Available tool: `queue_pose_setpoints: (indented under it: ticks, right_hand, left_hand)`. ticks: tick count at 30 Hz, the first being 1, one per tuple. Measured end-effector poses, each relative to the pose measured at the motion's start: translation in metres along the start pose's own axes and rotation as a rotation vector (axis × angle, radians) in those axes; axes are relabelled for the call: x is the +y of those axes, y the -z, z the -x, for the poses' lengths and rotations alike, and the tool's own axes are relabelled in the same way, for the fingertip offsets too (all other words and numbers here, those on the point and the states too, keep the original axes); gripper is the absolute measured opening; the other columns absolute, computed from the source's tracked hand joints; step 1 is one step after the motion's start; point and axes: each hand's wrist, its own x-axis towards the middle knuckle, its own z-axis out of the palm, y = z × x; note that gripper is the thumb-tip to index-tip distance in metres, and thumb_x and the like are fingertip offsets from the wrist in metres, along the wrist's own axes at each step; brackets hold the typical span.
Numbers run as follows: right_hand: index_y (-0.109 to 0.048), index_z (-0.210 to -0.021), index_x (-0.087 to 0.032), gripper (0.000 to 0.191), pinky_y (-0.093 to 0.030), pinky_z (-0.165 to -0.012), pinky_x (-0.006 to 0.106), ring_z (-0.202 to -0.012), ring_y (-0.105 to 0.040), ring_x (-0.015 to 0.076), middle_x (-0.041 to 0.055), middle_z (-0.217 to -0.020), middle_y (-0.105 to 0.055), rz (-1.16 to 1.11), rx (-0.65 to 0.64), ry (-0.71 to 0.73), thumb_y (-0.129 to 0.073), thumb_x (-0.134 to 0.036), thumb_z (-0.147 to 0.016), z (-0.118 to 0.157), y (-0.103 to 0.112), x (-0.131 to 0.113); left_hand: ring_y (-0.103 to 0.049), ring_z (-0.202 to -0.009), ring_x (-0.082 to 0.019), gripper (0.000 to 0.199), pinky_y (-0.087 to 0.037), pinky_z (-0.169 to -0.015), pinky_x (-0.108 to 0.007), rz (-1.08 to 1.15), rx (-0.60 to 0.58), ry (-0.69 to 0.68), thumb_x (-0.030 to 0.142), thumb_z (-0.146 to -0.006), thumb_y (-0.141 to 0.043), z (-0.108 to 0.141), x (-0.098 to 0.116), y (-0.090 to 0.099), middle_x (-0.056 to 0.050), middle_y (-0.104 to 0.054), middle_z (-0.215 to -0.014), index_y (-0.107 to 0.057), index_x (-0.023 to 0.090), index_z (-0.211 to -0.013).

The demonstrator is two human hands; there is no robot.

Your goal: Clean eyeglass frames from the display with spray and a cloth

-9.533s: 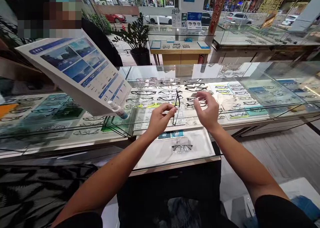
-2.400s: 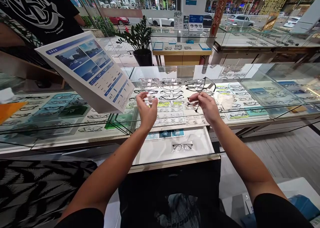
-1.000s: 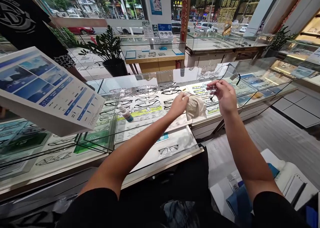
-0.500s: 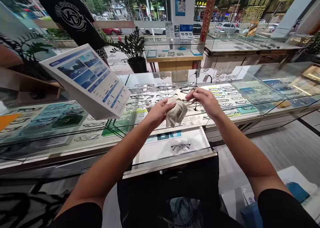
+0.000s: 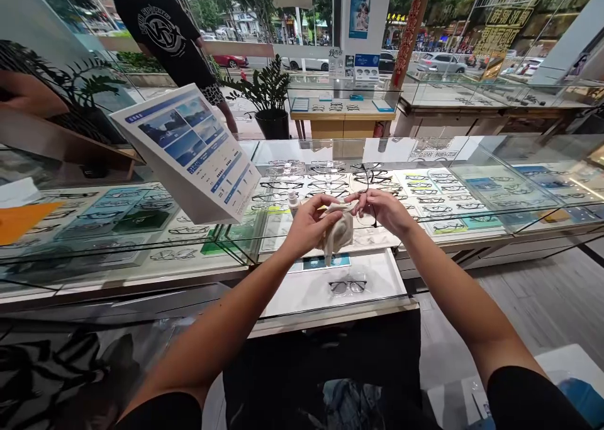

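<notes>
A thin black pair of glasses (image 5: 367,198) is pinched in the fingers of the right hand (image 5: 384,208) above the glass counter (image 5: 476,197), while the left hand (image 5: 309,223) grips a beige cloth (image 5: 338,231), now drawn closer to the frame than half a second ago, the cloth hanging lower beneath both hands. A small spray bottle (image 5: 293,201) stands on the counter just behind the left hand. Another pair of spectacles (image 5: 348,286) lies in the open drawer (image 5: 382,279) below. A slanted lens chart (image 5: 191,148) stands to the left
</notes>
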Motion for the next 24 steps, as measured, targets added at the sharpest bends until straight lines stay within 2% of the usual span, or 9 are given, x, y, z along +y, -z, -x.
queue_pose_setpoints:
  ticks: [4, 7, 10, 18, 21, 24]
  right_hand:
    - [-0.077, -0.078, -0.019, 0.026, -0.054, -0.079, 0.034, -0.085, -0.07, 0.02, 0.0127, -0.11, -0.082, -0.03, -0.028, -0.046, -0.08, -0.043, -0.086, 0.009, -0.003, 0.003]
    - [-0.078, -0.079, -0.019, 0.027, -0.054, -0.082, 0.035, -0.089, -0.07, 0.0208, 0.012, -0.105, -0.081, -0.022, -0.038, -0.046, -0.081, -0.045, -0.087, 0.013, -0.006, 0.003]
    - [-0.079, -0.08, -0.02, 0.027, -0.053, -0.083, 0.034, -0.092, -0.07, 0.0212, 0.0117, -0.106, -0.082, -0.007, -0.049, -0.043, -0.079, -0.045, -0.089, 0.014, -0.008, 0.001]
    - [-0.079, -0.08, -0.021, 0.026, -0.054, -0.084, 0.036, -0.093, -0.07, 0.0234, 0.0116, -0.105, -0.082, 0.032, -0.024, -0.033, -0.079, -0.045, -0.089, 0.015, -0.008, -0.003]
    - [-0.078, -0.08, -0.02, 0.024, -0.054, -0.082, 0.035, -0.091, -0.072, 0.0228, 0.0117, -0.106, -0.082, 0.016, -0.021, -0.039, -0.078, -0.042, -0.09, 0.015, -0.006, -0.002]
    - [-0.079, -0.081, -0.02, 0.021, -0.053, -0.079, 0.033, -0.091, -0.072, 0.0218, 0.0119, -0.108, -0.081, 0.009, 0.003, -0.035, -0.076, -0.039, -0.091, 0.014, -0.005, -0.003]
  left_hand:
    - [-0.065, -0.073, -0.012, 0.053, -0.054, -0.065, -0.024, 0.041, 0.104, 0.02, 0.048, -0.071, -0.098, 0.003, 0.0, -0.004, -0.002, -0.07, -0.099, -0.058, 0.02, -0.092]
    - [-0.065, -0.07, -0.014, 0.048, -0.052, -0.064, -0.025, -0.001, 0.124, 0.079, 0.048, -0.071, -0.097, 0.003, -0.001, -0.004, -0.001, -0.069, -0.087, -0.062, 0.02, -0.089]
    - [-0.062, -0.067, -0.015, 0.044, -0.048, -0.061, -0.026, -0.044, 0.115, 0.124, 0.049, -0.072, -0.096, 0.003, -0.002, -0.002, 0.0, -0.066, -0.077, -0.067, 0.02, -0.088]
    - [-0.054, -0.081, -0.016, 0.029, -0.042, -0.067, -0.026, -0.209, 0.075, -0.052, 0.042, -0.084, -0.084, 0.006, 0.004, 0.002, -0.003, -0.064, -0.086, -0.066, 0.019, -0.081]
    - [-0.053, -0.075, -0.016, 0.03, -0.04, -0.066, -0.027, -0.138, 0.023, -0.016, 0.041, -0.082, -0.081, 0.006, 0.008, 0.004, -0.001, -0.062, -0.082, -0.059, 0.021, -0.078]
    - [-0.045, -0.064, -0.013, 0.03, -0.036, -0.061, -0.027, -0.087, 0.013, 0.027, 0.04, -0.078, -0.078, 0.005, 0.011, 0.005, 0.003, -0.055, -0.072, -0.053, 0.022, -0.075]
